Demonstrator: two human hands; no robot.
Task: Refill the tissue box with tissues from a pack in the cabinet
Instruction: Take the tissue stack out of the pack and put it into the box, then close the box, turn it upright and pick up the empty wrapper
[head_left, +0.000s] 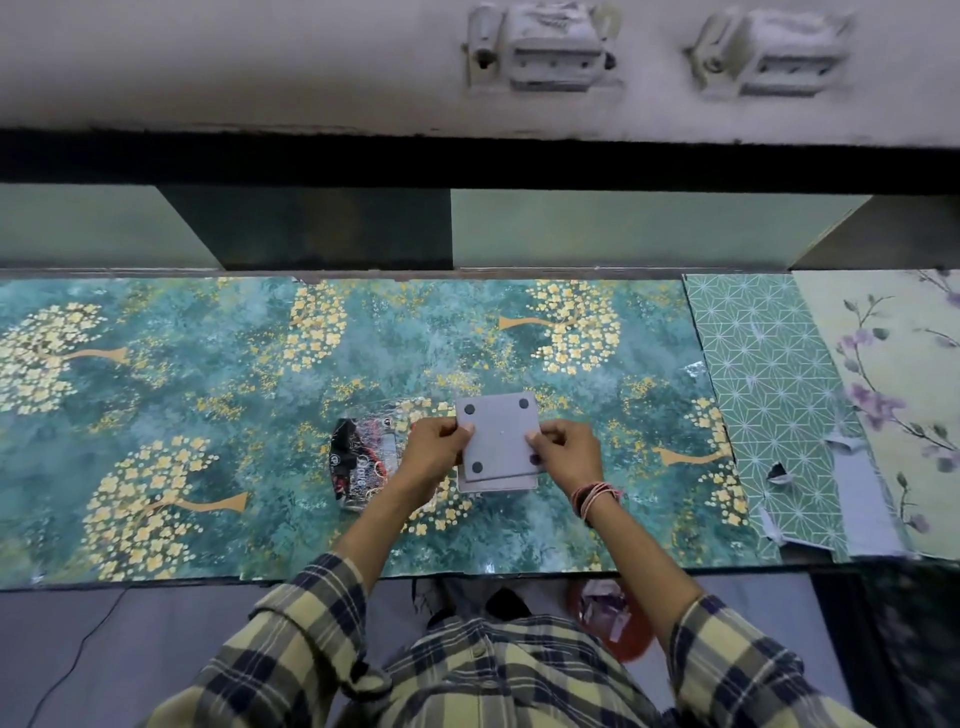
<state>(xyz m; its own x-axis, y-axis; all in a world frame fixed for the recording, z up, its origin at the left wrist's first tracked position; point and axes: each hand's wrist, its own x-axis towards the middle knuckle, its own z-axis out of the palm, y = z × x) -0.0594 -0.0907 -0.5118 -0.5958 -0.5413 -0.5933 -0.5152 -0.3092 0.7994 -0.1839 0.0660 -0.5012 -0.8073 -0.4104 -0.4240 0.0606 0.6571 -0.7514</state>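
A grey square tissue box (500, 441) lies upside down on the counter (208, 374), its bottom panel with dark round pads at the corners facing up and slightly askew over the box body. My left hand (434, 457) grips the panel's left edge. My right hand (563, 454) grips its right edge near the lower pad. A plastic tissue pack (361, 465) with black, red and white print lies on the counter just left of my left hand, partly hidden by the wrist.
The counter carries a teal sheet with yellow flowers; green geometric paper (769, 395) and floral paper (904, 374) lie at the right. Open cabinet compartments (597, 228) run behind the counter. A red bin (610, 621) stands on the floor below the front edge.
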